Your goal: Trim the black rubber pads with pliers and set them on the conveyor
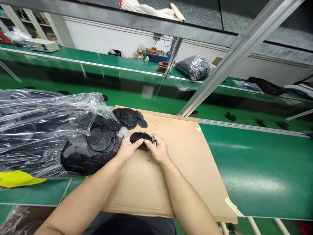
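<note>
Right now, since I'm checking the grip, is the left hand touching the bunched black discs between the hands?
Touching. The head view shows the left hand with its thumb lying against the near side of the bunched black discs.

White wall (97,36) beyond right hand (160,151); green bench (259,166) to its right (glare on top); shelving (41,24) far left.

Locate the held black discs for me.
In the head view, the held black discs are between the left hand and the right hand, over the cardboard, just right of the larger disc pile.
</note>
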{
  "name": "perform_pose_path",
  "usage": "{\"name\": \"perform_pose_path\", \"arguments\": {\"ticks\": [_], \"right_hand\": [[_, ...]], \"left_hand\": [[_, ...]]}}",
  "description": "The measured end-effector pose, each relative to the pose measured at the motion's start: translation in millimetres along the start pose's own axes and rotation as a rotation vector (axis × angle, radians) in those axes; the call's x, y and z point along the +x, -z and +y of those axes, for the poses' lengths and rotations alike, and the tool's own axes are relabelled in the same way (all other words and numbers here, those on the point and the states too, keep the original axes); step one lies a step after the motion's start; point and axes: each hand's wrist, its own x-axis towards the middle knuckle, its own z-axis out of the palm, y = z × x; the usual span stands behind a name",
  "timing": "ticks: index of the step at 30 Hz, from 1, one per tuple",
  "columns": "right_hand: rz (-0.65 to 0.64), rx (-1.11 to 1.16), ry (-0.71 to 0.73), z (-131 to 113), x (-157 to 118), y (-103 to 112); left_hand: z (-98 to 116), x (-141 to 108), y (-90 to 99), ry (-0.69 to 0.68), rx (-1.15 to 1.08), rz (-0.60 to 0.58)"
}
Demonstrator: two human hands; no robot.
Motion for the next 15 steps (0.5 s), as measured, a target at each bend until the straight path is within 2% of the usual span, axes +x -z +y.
{"name": "perform_pose_path", "arguments": {"ticks": [4, 7, 15], "right_hand": [[-0.013, 0.16, -0.046, -1.9, -0.9, -2.3], [-0.05, 0.15, -0.039, -2.5, -1.3, -1.3], [0.028, 0.172, 0.004, -3.2, -1.9, -3.7]], "left_hand": [[3.7, -2.3, -2.0, -0.014, 0.002, -0.046], [4.4, -3.2, -2.3, -0.025, 0.014, -0.059], [1.9, -3.0, -2.8, -0.01, -0.004, -0.095]]}}
